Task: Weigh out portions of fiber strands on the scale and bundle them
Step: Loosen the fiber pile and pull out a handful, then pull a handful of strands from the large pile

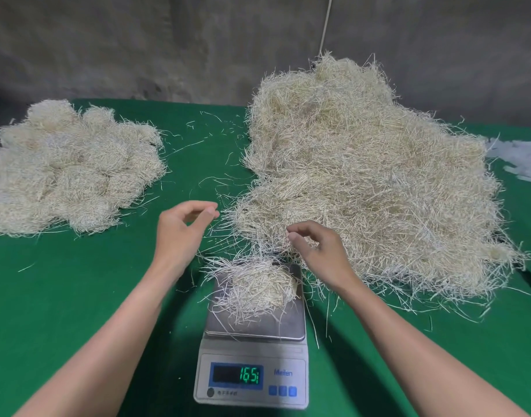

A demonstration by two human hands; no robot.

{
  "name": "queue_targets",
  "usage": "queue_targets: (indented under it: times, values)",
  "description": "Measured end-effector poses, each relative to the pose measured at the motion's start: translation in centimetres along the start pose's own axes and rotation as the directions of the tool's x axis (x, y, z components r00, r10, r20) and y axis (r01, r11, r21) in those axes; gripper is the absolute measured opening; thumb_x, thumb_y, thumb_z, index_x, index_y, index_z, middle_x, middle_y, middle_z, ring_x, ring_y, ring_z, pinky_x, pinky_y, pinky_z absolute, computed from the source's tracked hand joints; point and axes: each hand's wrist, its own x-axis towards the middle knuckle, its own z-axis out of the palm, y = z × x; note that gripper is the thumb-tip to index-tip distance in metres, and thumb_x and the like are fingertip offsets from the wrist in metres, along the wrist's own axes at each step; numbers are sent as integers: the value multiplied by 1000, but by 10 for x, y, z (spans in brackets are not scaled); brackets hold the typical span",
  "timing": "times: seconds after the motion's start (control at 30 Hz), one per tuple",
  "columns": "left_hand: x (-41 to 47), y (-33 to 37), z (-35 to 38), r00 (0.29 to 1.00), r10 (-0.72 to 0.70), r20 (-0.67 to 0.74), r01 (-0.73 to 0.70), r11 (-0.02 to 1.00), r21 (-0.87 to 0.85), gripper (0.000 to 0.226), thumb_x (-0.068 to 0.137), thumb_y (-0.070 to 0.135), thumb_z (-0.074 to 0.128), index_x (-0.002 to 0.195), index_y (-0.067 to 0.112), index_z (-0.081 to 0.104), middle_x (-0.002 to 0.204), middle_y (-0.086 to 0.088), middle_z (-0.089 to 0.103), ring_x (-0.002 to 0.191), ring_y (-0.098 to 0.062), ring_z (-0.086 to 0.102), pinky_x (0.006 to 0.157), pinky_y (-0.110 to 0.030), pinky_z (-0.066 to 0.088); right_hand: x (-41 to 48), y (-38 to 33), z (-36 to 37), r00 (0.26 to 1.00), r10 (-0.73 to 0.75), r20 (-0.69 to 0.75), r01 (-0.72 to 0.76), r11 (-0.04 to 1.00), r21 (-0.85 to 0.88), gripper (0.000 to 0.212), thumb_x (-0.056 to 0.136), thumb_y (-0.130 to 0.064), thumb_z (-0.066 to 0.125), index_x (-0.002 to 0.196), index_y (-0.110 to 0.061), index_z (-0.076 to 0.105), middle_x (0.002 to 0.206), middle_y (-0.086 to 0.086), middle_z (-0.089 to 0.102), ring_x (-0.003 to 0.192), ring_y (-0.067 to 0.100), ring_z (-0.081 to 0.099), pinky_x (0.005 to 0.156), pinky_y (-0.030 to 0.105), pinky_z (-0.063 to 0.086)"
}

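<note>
A small digital scale (253, 371) stands on the green table in front of me. A loose portion of pale fiber strands (258, 285) lies on its steel pan, and the display shows roughly 16.5. A big heap of loose fiber strands (372, 182) fills the right half of the table and reaches the scale's far edge. My right hand (318, 251) is at the heap's near edge, with curled fingers and thumb pinching a few strands there. My left hand (183, 227) hovers left of the heap beyond the scale, fingers loosely curled, with nothing visibly held.
A pile of rounded fiber bundles (68, 170) lies at the far left of the table (77, 296). Stray strands are scattered across the middle. White scraps (523, 159) lie at the right edge. A grey wall stands behind the table.
</note>
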Motion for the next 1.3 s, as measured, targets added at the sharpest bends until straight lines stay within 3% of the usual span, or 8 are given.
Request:
queue_targets:
  times: [0.23,0.43,0.73,0.97,1.03,1.17,1.23,1.3]
  values:
    - [-4,4,6,998,-20,57,21,999,-27,25,86,11,64,76,34,69,77,14,72,86,-13,68,86,-27,49,-1,2,0,1000,-10,-2,10,1000,-3,11,91,-15,59,96,-21,67,92,-15,63,88,-8,56,81,5,41]
    - [-7,4,11,995,-29,91,32,999,-29,26,86,12,64,76,35,69,77,14,72,79,-5,68,81,-22,47,-4,3,1,1000,6,16,-6,1000,9,12,90,-13,60,92,-23,66,91,-14,64,85,-5,57,77,4,41]
    - [-7,9,25,988,-57,140,64,997,-42,21,87,12,64,80,32,69,78,12,73,77,-3,68,67,-6,46,-4,5,-2,999,30,27,-31,999,28,11,90,-14,60,96,-16,69,94,-5,68,89,8,61,83,16,46]
    - [-3,24,63,966,-70,251,75,997,-11,16,88,13,62,82,26,69,82,7,72,75,-2,66,65,-6,47,4,18,-40,996,56,-65,-54,998,34,11,90,-11,60,97,-16,67,93,-5,66,85,6,61,78,12,47]
    - [-2,31,79,955,-58,292,56,998,14,15,88,13,62,83,26,68,81,9,72,75,-1,66,66,-7,47,12,27,-60,990,76,-122,-81,996,-41,15,89,-12,61,103,-15,66,99,-4,65,87,4,59,83,17,48]
    - [1,44,115,935,-47,352,34,998,43,13,89,13,60,85,22,67,83,5,70,74,-1,65,64,-8,48,35,55,-116,930,96,-356,-234,900,-369,41,83,-19,68,122,-17,56,132,8,50,124,23,41,106,39,32]
    - [4,50,135,925,-44,378,22,998,61,11,88,14,60,87,23,67,85,5,70,74,0,64,67,-13,51,44,72,-140,889,164,-428,-375,796,-475,71,75,-29,74,137,-26,39,149,12,26,136,32,21,109,48,23]
    - [9,56,156,913,-59,404,33,997,72,12,88,14,61,90,24,66,92,3,69,86,-8,65,80,-23,52,49,88,-156,865,289,-411,-478,725,-496,104,65,-37,81,145,-38,14,156,7,-2,141,36,7,108,57,19]
